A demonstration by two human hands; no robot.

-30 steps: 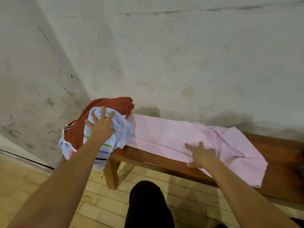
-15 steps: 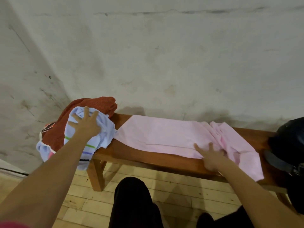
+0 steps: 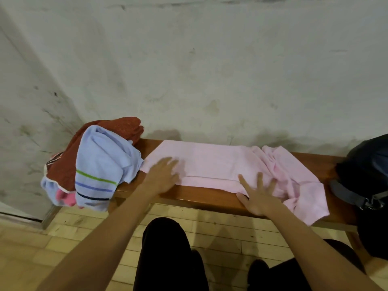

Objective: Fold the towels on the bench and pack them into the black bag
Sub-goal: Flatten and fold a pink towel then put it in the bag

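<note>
Both hands lie flat with fingers spread on the pink towel: left hand near its left end, right hand toward the bunched right end. The towel lies along the bench, the black bag at its right end.

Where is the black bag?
In the head view, the black bag sits at the right end of the bench, against the wall, just right of the pink towel. It is partly cut off by the picture's edge.
</note>
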